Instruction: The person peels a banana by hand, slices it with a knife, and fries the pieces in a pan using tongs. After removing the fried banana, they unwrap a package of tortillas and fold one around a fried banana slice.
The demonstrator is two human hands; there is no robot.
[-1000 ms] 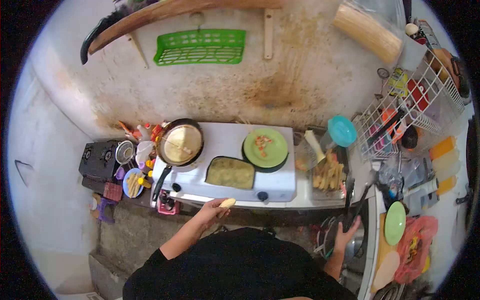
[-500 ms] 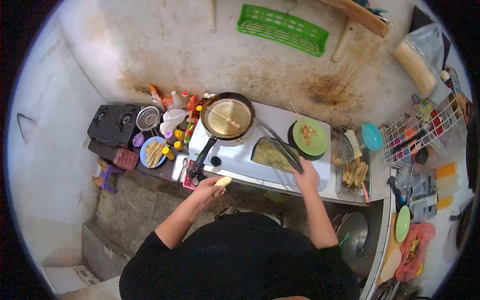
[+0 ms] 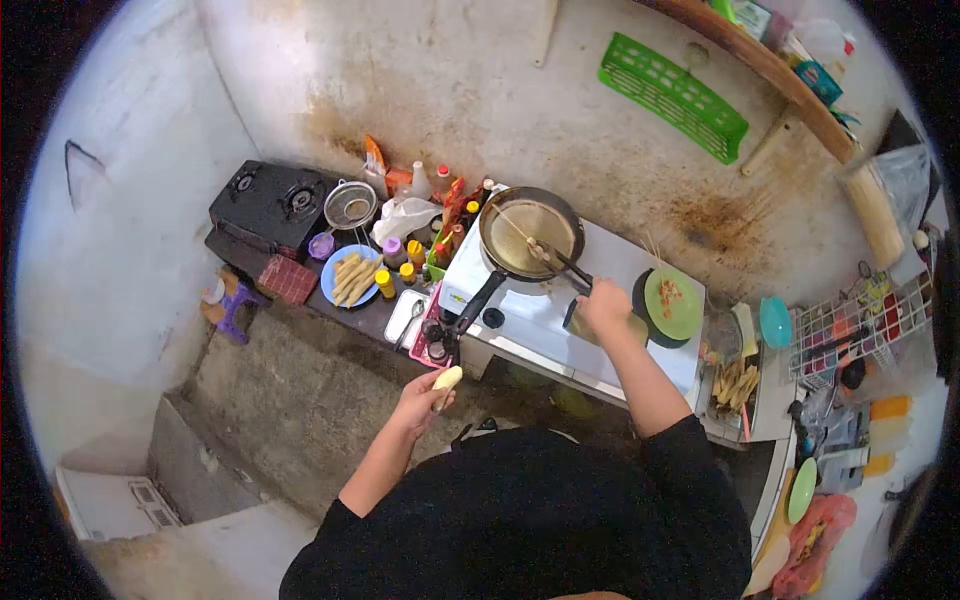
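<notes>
My left hand (image 3: 418, 406) is closed around a pale yellow, oblong piece of food (image 3: 448, 378), held in front of the counter. Dark metal tongs (image 3: 571, 269) are in my right hand (image 3: 606, 308), reaching across the white stove (image 3: 518, 315). Their tips meet the food end of a skewer (image 3: 511, 219) in the frying pan (image 3: 559, 212). The pan's black handle points toward me. Under my right wrist shows part of a flat, dark-edged greenish sheet (image 3: 632, 326). To its right, a green plate (image 3: 684, 323) carries small reddish food pieces.
On the left stand a blue plate (image 3: 331, 270) of pale sticks, several bottles, a strainer (image 3: 350, 204) and a black two-burner stove (image 3: 262, 212). At right are a metal tray of yellowish pieces (image 3: 735, 386), a turquoise bowl (image 3: 775, 322) and a white wire rack (image 3: 870, 318).
My right hand has brought the tongs leftward from over the greenish sheet into the pan, at the skewer. The camera view has shifted and turned. My left hand still holds the yellow piece.
</notes>
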